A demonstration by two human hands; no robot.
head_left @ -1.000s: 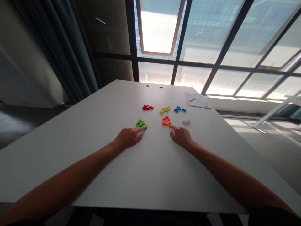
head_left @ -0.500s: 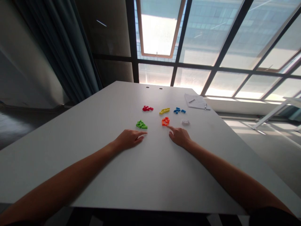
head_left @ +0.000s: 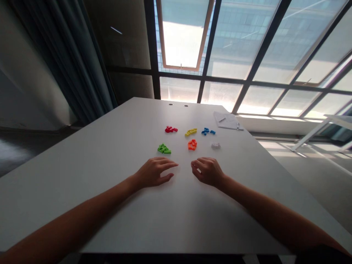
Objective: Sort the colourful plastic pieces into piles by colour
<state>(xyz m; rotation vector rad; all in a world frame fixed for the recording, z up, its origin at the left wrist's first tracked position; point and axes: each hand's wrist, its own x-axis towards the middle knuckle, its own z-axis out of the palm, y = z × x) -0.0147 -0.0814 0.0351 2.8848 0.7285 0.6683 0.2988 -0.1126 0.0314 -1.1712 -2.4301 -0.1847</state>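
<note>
My left hand point(head_left: 154, 172) rests empty, fingers spread, green pieces point(head_left: 164, 149) near at one o'clock; my right hand point(head_left: 207, 170), loosely curled, empty, has orange pieces point(head_left: 192, 144) at eleven.

Two bare forearms are seen reaching in from the bottom corners, with no sleeves, watch, bracelet or gloves worn on them. The left hand point(head_left: 153, 172) is shown bare, no ring being made out on its slim fingers point(head_left: 167, 165), and the right hand point(head_left: 208, 171) is shown just as bare, its fingers point(head_left: 198, 165) unadorned as well. At the lower right edge a sliver of dark fabric is glimpsed, though what garment it belongs to cannot be told.
</note>
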